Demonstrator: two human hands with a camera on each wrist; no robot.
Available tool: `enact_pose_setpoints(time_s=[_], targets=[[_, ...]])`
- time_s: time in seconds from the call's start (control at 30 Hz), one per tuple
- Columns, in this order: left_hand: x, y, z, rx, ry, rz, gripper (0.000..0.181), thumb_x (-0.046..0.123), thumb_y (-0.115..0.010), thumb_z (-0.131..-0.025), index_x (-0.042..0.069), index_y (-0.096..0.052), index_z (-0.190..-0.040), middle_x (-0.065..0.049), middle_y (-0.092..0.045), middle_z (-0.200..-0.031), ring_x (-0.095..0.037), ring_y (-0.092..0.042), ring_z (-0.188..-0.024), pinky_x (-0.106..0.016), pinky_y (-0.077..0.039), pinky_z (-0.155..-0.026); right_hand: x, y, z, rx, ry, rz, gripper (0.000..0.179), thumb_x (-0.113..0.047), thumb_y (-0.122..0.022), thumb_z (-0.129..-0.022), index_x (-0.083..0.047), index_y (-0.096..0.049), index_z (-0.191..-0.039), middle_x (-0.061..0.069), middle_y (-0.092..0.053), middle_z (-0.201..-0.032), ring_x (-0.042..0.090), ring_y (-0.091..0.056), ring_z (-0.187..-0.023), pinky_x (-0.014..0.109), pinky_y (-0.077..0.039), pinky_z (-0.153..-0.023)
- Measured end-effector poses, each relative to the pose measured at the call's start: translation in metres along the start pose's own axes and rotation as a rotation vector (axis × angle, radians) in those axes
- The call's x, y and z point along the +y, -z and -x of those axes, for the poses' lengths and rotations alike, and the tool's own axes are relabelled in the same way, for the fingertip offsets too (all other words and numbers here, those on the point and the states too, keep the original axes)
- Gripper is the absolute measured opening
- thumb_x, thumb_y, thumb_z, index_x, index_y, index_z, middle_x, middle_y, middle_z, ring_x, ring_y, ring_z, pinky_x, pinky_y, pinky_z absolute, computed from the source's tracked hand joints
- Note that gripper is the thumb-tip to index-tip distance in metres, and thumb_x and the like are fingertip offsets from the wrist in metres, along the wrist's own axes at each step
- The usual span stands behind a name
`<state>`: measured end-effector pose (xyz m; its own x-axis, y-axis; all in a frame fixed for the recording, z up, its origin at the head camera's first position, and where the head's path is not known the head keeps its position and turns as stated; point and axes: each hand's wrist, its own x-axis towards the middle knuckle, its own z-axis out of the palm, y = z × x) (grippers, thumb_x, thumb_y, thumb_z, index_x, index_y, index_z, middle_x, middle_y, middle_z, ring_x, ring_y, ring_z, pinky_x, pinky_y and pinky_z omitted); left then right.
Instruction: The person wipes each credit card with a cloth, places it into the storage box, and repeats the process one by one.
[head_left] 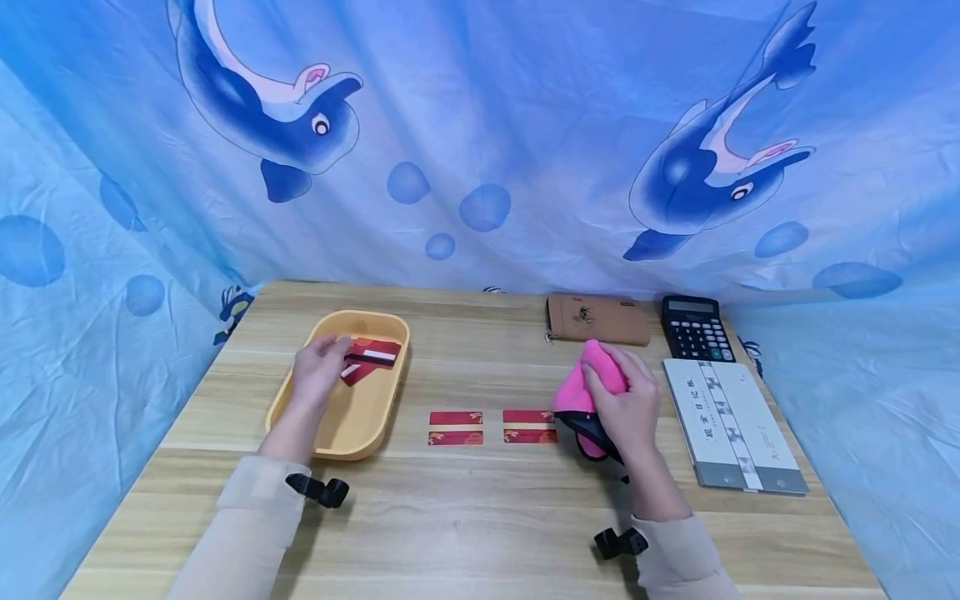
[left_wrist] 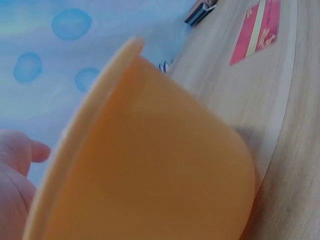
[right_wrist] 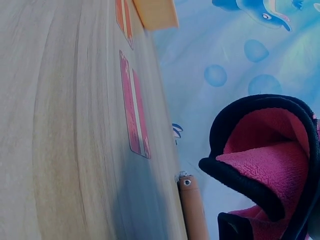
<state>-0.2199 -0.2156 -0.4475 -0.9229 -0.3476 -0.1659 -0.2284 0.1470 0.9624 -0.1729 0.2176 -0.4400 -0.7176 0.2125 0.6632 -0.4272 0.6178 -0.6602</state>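
Note:
My left hand is over the yellow tray, its fingertips close above several red cards that lie inside. One of these cards shows a dark stripe and a white strip. In the left wrist view the tray's wall hides most of the tray's inside, and part of the left hand appears beyond the rim. On the right, my right hand grips a bunched pink cloth with black edging above the table. Folds of the pink cloth fill the right wrist view's lower right.
Two red cards with a pale band, one on the left and one on the right, lie mid-table. A brown zip wallet lies at the back. To the right are a black calculator and a grey-white booklet.

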Motion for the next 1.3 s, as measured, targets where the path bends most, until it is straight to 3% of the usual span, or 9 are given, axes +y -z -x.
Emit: enact_pose_setpoints(time_s=[0.27, 0.53, 0.63, 0.7, 0.77, 0.87, 1.07, 1.17, 1.3], targets=[[0.020, -0.014, 0.021, -0.045, -0.209, 0.028, 0.048, 0.025, -0.061, -0.103, 0.000, -0.052, -0.144, -0.016, -0.057, -0.143, -0.027, -0.052, -0.132, -0.034, -0.041, -0.113, 0.001, 0.002, 0.000, -0.005, 0.003, 0.011, 0.039, -0.008, -0.084, -0.083, -0.005, -0.074, -0.120, 0.013, -0.071, -0.117, 0.029, -0.066, -0.102, 0.010, -0.045, -0.081], [0.028, -0.027, 0.039, -0.206, -0.466, 0.035, 0.044, 0.013, -0.065, -0.100, -0.006, -0.055, -0.138, -0.024, -0.060, -0.136, -0.029, -0.060, -0.121, -0.016, -0.049, -0.096, 0.001, 0.005, 0.000, -0.002, -0.005, 0.023, 0.040, -0.010, -0.084, -0.083, -0.008, -0.073, -0.122, 0.012, -0.071, -0.118, 0.028, -0.066, -0.103, 0.012, -0.046, -0.081], [0.030, -0.033, 0.047, -0.262, -0.534, -0.001, 0.041, 0.011, -0.067, -0.098, -0.006, -0.059, -0.135, -0.024, -0.063, -0.132, -0.030, -0.063, -0.114, -0.022, -0.054, -0.090, -0.001, 0.006, 0.000, -0.008, -0.014, 0.025, 0.040, -0.011, -0.084, -0.084, -0.007, -0.073, -0.122, 0.012, -0.071, -0.119, 0.028, -0.066, -0.103, 0.010, -0.046, -0.081], [0.031, -0.037, 0.054, -0.293, -0.567, -0.063, 0.040, 0.013, -0.069, -0.098, -0.002, -0.061, -0.134, -0.020, -0.065, -0.131, -0.030, -0.063, -0.114, -0.031, -0.055, -0.093, -0.002, 0.007, 0.000, -0.010, -0.021, 0.027, 0.040, -0.011, -0.084, -0.084, -0.007, -0.073, -0.122, 0.012, -0.070, -0.119, 0.027, -0.066, -0.103, 0.009, -0.045, -0.082], [0.030, -0.043, 0.061, -0.328, -0.592, -0.131, 0.042, 0.016, -0.071, -0.097, 0.001, -0.062, -0.134, -0.014, -0.065, -0.133, -0.031, -0.061, -0.120, -0.041, -0.051, -0.102, -0.002, 0.008, 0.000, -0.011, -0.027, 0.027, 0.040, -0.011, -0.084, -0.084, -0.006, -0.073, -0.122, 0.013, -0.070, -0.119, 0.028, -0.065, -0.104, 0.009, -0.045, -0.082], [0.025, -0.052, 0.073, -0.407, -0.581, -0.186, 0.047, 0.023, -0.072, -0.096, 0.006, -0.060, -0.138, -0.008, -0.061, -0.140, -0.032, -0.055, -0.130, -0.051, -0.042, -0.111, -0.003, 0.008, 0.000, -0.010, -0.031, 0.020, 0.041, -0.010, -0.084, -0.083, -0.005, -0.073, -0.122, 0.013, -0.070, -0.119, 0.028, -0.065, -0.105, 0.011, -0.046, -0.083], [-0.002, -0.073, 0.084, -0.542, -0.567, -0.269, 0.050, 0.030, -0.071, -0.097, 0.009, -0.059, -0.140, -0.010, -0.057, -0.144, -0.036, -0.051, -0.133, -0.055, -0.041, -0.111, -0.001, 0.008, 0.001, -0.006, -0.023, 0.016, 0.041, -0.010, -0.085, -0.082, -0.006, -0.073, -0.121, 0.013, -0.071, -0.119, 0.029, -0.065, -0.107, 0.018, -0.047, -0.082], [-0.017, -0.080, 0.086, -0.561, -0.554, -0.305, 0.050, 0.030, -0.072, -0.096, 0.007, -0.061, -0.139, -0.011, -0.058, -0.142, -0.035, -0.052, -0.133, -0.055, -0.043, -0.109, 0.000, 0.008, 0.002, -0.007, -0.022, 0.016, 0.041, -0.010, -0.085, -0.082, -0.006, -0.073, -0.121, 0.013, -0.071, -0.119, 0.029, -0.065, -0.107, 0.018, -0.047, -0.082], [-0.037, -0.087, 0.081, -0.520, -0.534, -0.328, 0.048, 0.024, -0.075, -0.093, 0.004, -0.063, -0.134, -0.011, -0.063, -0.135, -0.032, -0.054, -0.131, -0.052, -0.041, -0.111, 0.002, 0.008, 0.003, -0.006, -0.016, 0.004, 0.042, -0.009, -0.085, -0.082, -0.006, -0.073, -0.121, 0.013, -0.071, -0.119, 0.029, -0.065, -0.106, 0.016, -0.047, -0.083]])
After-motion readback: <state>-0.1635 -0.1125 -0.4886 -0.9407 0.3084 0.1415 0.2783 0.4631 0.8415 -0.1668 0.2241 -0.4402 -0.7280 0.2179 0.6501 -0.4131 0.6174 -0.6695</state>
